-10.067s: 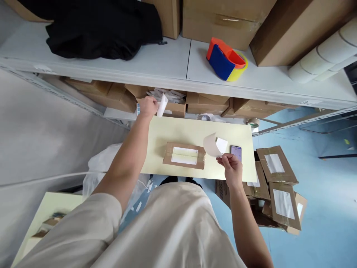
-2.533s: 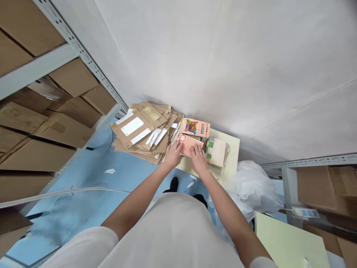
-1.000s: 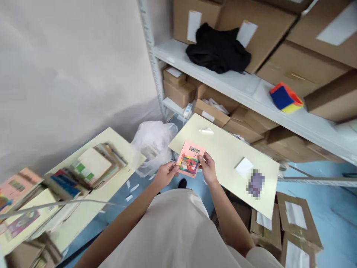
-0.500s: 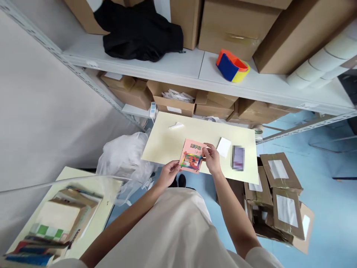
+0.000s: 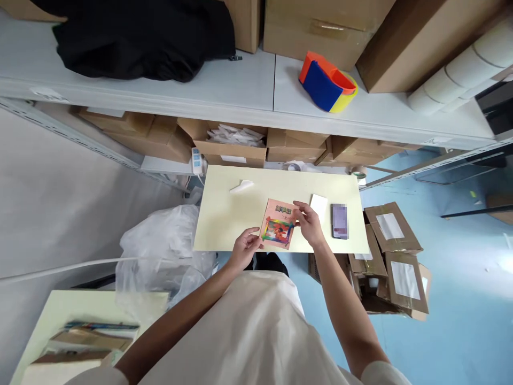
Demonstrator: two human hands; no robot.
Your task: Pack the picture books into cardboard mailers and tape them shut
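A pink booklet (image 5: pixel 279 224) with a rainbow-framed picture on its cover is held up over the near edge of the pale yellow table (image 5: pixel 224 224). My left hand (image 5: pixel 245 248) grips its lower left edge between thumb and fingers. At the upper right edge, my right hand (image 5: pixel 309 222) pinches it the same way. Just beyond my right hand lies a small white pad or card (image 5: pixel 319 206), and right of that a phone (image 5: pixel 339 221) with a blurred screen. A folded scrap of white paper (image 5: pixel 242 185) rests at the table's far left.
Behind the table stands a shelf (image 5: pixel 248 99) with cardboard boxes, black cloth (image 5: pixel 152 43) and a coloured band roll (image 5: pixel 328 83). Clear plastic bags (image 5: pixel 160 240) hang at left above a second table (image 5: pixel 52 315). Flattened cartons (image 5: pixel 395 230) are piled on the right floor.
My view has turned and shifted, so the shelf and table sit squarer. Both hands keep hold of the booklet, which stays at nearly the same place before me.
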